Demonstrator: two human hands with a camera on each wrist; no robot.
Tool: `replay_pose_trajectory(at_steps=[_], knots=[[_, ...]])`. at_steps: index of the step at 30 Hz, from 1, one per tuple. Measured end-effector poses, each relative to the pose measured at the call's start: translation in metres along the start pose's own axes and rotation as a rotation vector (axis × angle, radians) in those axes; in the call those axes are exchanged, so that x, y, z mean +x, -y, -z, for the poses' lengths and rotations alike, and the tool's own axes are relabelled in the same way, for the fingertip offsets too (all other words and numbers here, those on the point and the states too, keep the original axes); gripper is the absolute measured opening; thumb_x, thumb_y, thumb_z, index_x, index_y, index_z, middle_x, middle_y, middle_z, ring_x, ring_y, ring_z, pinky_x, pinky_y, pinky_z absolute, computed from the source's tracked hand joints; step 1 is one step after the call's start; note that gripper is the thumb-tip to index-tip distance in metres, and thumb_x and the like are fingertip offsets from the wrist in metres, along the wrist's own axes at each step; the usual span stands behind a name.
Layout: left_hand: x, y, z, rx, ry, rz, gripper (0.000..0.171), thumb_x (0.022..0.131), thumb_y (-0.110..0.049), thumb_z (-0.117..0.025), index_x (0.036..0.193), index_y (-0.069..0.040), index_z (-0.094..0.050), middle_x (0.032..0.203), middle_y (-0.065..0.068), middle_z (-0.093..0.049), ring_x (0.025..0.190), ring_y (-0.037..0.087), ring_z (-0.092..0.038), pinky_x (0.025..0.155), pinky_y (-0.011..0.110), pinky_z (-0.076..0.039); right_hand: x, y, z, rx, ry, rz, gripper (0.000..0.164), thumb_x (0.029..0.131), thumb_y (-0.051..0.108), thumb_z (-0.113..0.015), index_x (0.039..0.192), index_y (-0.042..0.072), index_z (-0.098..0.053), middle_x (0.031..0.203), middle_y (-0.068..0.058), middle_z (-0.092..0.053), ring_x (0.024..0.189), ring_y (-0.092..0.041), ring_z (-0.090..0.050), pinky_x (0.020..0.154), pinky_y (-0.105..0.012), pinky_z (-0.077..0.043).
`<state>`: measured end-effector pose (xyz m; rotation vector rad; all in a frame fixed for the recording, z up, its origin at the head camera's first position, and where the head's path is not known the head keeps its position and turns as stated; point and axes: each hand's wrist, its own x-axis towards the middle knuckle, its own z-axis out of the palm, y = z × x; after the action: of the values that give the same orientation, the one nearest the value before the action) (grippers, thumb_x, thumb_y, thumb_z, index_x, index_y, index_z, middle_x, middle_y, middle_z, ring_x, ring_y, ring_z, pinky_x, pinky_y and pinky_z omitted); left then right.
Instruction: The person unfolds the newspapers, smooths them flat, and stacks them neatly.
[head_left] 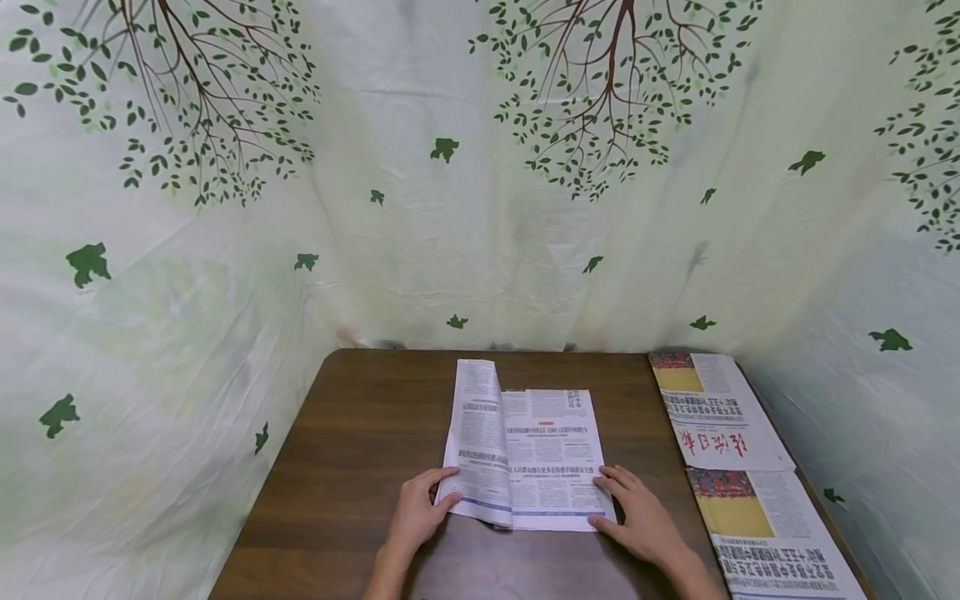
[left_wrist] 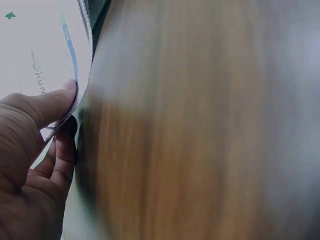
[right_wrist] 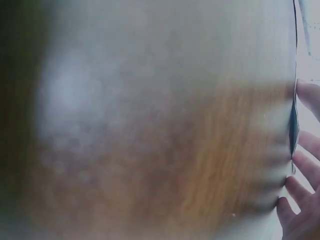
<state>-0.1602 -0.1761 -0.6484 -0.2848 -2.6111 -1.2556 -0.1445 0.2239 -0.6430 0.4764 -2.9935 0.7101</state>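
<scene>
A newspaper lies spread on the table near its front edge, its left page lifted and curving over the fold. At that page's lower left edge, my left hand pinches the paper between thumb and fingers. The left wrist view shows the thumb of the left hand on top of the sheet and the fingers behind it. My right hand rests at the newspaper's lower right edge, fingers spread. In the right wrist view, fingertips of the right hand touch along the paper's edge.
Two folded newspapers, a far one and a nearer one, lie along the right side of the brown wooden table. A pale curtain printed with leaves and branches hangs behind and at both sides.
</scene>
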Motion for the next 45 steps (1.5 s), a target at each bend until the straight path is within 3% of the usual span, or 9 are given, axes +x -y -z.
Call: replay_pose_trajectory(at_steps=[11,18,22,30,37,40,45], knots=[[-0.005,0.013,0.019,0.027,-0.023,-0.006,0.039,0.076,-0.007,-0.089,0.114,-0.011,-0.078,0.095,0.004,-0.075,0.068,0.001,-0.057,0.060,0.020,-0.050,-0.002,-0.002,-0.002,-0.003,-0.041,0.014,0.067,0.083,0.057,-0.079,0.132,0.013,-0.068,0.145,-0.008,-0.060,0.140,-0.038,-0.050,0.110,-0.058,-0.044],[-0.004,0.015,0.025,0.031,-0.002,0.075,0.039,0.077,-0.008,-0.089,0.114,-0.014,-0.078,0.100,0.005,-0.075,0.072,0.005,-0.060,0.064,0.020,-0.051,-0.005,-0.006,0.002,0.002,-0.025,-0.022,0.069,0.083,0.057,-0.079,0.135,0.013,-0.067,0.147,-0.007,-0.058,0.141,-0.035,-0.049,0.111,-0.056,-0.044],[-0.005,0.014,0.030,0.025,0.005,0.079,0.038,0.078,-0.008,-0.089,0.114,-0.011,-0.078,0.100,0.008,-0.075,0.073,0.005,-0.061,0.064,0.021,-0.052,-0.006,-0.008,0.002,-0.007,-0.004,-0.035,0.071,0.084,0.060,-0.077,0.137,0.015,-0.066,0.149,-0.006,-0.057,0.142,-0.034,-0.048,0.111,-0.056,-0.044],[-0.008,0.018,0.037,0.036,0.003,0.136,0.039,0.076,-0.007,-0.090,0.113,-0.012,-0.078,0.085,0.001,-0.069,0.066,0.002,-0.053,0.059,0.019,-0.046,-0.007,-0.009,0.003,-0.003,0.006,-0.045,0.071,0.084,0.061,-0.076,0.137,0.015,-0.065,0.149,-0.007,-0.056,0.142,-0.034,-0.048,0.111,-0.056,-0.044],[-0.009,0.025,0.043,0.037,-0.016,0.111,0.040,0.076,-0.007,-0.090,0.114,-0.010,-0.078,0.079,-0.001,-0.065,0.064,0.001,-0.051,0.056,0.020,-0.044,-0.008,-0.010,0.006,0.007,0.006,-0.064,0.069,0.084,0.057,-0.079,0.137,0.015,-0.065,0.149,-0.007,-0.056,0.141,-0.035,-0.049,0.110,-0.056,-0.044],[-0.009,0.029,0.046,0.028,-0.016,0.163,0.044,0.075,-0.006,-0.091,0.117,-0.010,-0.076,0.076,-0.001,-0.064,0.063,0.002,-0.052,0.056,0.020,-0.045,-0.008,-0.010,0.008,0.011,0.011,-0.060,0.070,0.084,0.058,-0.078,0.137,0.014,-0.065,0.149,-0.008,-0.056,0.140,-0.035,-0.050,0.109,-0.056,-0.045],[-0.009,0.035,0.049,0.004,0.018,0.215,0.054,0.076,-0.009,-0.091,0.127,-0.011,-0.070,0.086,0.002,-0.067,0.069,0.004,-0.055,0.062,0.020,-0.048,-0.008,-0.011,0.009,0.023,-0.003,-0.034,0.070,0.085,0.060,-0.077,0.135,0.013,-0.066,0.147,-0.008,-0.057,0.138,-0.036,-0.052,0.107,-0.057,-0.047]])
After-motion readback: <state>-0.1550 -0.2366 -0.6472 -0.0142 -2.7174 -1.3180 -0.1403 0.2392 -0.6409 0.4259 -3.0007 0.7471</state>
